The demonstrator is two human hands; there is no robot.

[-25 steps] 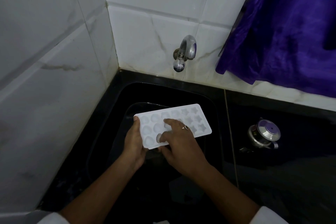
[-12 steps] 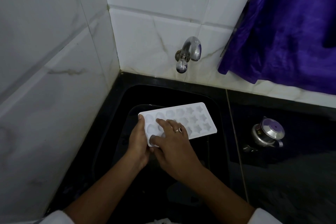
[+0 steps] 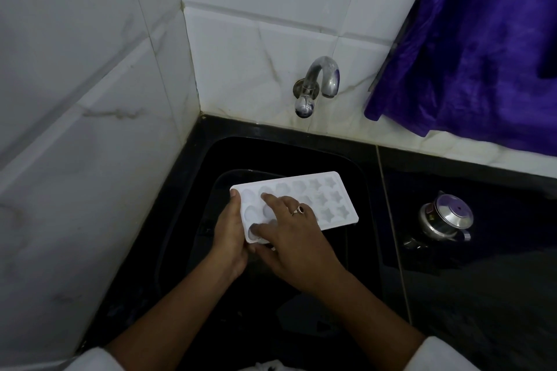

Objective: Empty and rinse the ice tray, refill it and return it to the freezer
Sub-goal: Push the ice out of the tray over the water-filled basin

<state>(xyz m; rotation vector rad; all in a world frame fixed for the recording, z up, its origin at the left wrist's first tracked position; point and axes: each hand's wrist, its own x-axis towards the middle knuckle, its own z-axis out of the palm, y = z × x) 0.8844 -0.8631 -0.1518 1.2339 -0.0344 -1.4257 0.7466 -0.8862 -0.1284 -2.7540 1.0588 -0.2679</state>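
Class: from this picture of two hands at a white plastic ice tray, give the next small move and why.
Probably slide the right hand along the white plastic ice tray to its star-shaped cavities: its fingers lie on the round ones near the left hand, which grips that end.

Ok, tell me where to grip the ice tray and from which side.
Probably the left short end of the ice tray, from the left, as the left hand does: the flat rim there gives a thumb purchase, and the tray lies cavities up.
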